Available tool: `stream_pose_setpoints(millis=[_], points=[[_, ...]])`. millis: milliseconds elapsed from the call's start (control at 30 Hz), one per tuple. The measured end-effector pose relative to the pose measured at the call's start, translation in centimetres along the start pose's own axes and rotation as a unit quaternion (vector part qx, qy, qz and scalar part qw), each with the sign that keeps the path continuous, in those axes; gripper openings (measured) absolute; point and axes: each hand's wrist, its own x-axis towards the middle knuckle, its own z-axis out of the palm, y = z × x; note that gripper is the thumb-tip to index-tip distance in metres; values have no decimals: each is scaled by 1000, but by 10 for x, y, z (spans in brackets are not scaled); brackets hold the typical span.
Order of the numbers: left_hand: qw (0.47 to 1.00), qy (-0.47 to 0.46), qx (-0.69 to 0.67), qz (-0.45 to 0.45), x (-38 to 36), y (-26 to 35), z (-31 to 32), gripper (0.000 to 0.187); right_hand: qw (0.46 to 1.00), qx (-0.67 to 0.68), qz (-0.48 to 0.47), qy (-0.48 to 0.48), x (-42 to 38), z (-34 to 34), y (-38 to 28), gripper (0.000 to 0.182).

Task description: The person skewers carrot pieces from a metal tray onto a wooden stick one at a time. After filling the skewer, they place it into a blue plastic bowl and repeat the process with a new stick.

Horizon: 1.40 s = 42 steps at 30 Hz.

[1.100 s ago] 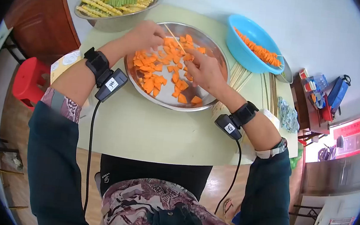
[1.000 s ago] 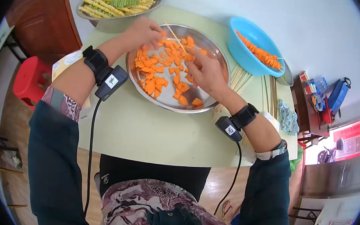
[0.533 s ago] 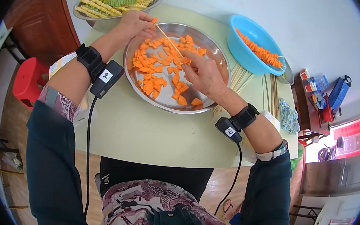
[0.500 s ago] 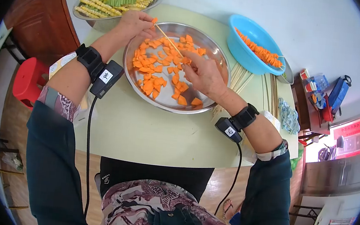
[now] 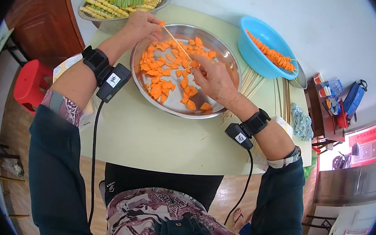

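Observation:
A thin bamboo skewer (image 5: 176, 40) slants over the steel basin (image 5: 177, 113), which holds many loose orange carrot pieces (image 5: 160, 65). My left hand (image 5: 143, 26) is at the basin's far left rim, fingers closed around the skewer's upper end, where one carrot piece (image 5: 162, 23) shows. The skewer's lower end runs into my right hand (image 5: 212, 77), whose thumb and fingers pinch it above the basin. Another carrot piece (image 5: 195, 64) shows right at those right fingertips.
At the back left, an oval metal bowl (image 5: 163, 2) holds green and yellow skewered vegetables. A blue basin (image 5: 249, 42) with threaded carrot skewers stands at the right. Bare skewers (image 5: 251, 83) lie beside the steel basin, and a crumpled cloth (image 5: 302, 122) is at the right edge.
Both hands keep nearly the same pose on the skewer. The whole view has shifted very slightly.

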Motion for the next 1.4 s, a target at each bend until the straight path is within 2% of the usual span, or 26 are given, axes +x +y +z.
stream_pose_setpoints(millis=[300,400,467,500,567,700,767,867,1000,1100,1167,1200,1267,1400], points=[[1000,-1,24,-6,-1,2,2,22,1000,-7,6,-6,0,0,1,31],[998,16,55,23,2,-2,2,19,1000,-7,15,-8,0,-1,-1,31],[980,10,165,113,3,-5,-1,17,1000,-7,19,-13,-1,-1,-1,31],[980,10,165,113,3,-7,0,17,1000,-7,19,-13,-1,-1,-1,31],[963,57,218,147,3,-9,3,17,1000,-11,21,-19,0,-2,-1,31],[950,55,261,162,2,-5,3,18,999,-28,24,-27,-1,-5,-6,32],[948,61,259,174,-1,-3,4,19,994,-100,4,-30,-2,-6,-7,32],[926,65,301,220,-3,-3,4,17,995,-97,5,-30,-3,-6,-7,32],[897,66,370,234,2,-5,4,17,996,-84,0,-21,-3,-3,-2,32],[876,69,399,260,0,-3,5,17,1000,-22,-11,-18,-2,-4,-2,33],[923,70,290,245,-2,-3,7,19,977,153,117,-91,0,-14,-14,35],[922,71,290,245,-3,-4,7,19,977,153,117,-90,-1,-15,-15,35],[943,64,239,223,-2,-5,7,19,924,318,174,-123,1,-20,-13,38],[932,59,269,236,-1,-5,5,19,899,380,176,-128,2,-20,-8,40]])
